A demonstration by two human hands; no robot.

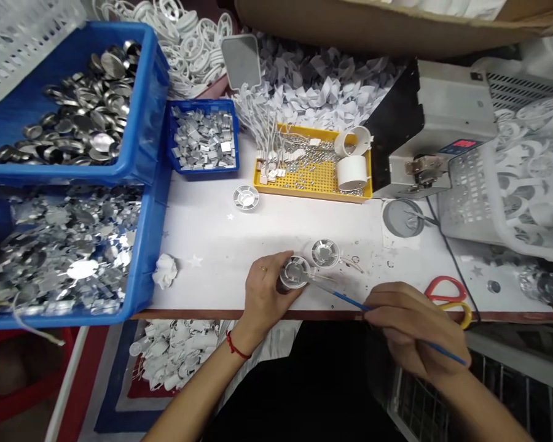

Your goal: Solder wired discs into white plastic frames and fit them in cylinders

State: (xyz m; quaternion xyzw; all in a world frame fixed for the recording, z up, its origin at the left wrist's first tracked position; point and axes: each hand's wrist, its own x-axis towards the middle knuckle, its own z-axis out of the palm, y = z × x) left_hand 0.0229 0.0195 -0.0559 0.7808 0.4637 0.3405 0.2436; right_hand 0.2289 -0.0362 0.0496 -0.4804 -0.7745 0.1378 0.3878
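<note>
My left hand (263,293) is closed round a small round white part with a shiny metal insert (295,272), held just above the front of the white table (212,245). My right hand (412,328) pinches a thin blue brush (350,301) whose tip touches that part. A second round part with a metal insert (325,252) lies on the table just behind it. A third round part (246,197) lies farther back, near the yellow tray.
Blue bins of metal discs (80,101), foil pieces (64,252) and small clips (203,138) stand at left. A yellow tray (313,190) holds wires and white cylinders. A grey machine (437,129), a lidded dish (402,218), a white basket (525,178) and scissors (449,294) are at right.
</note>
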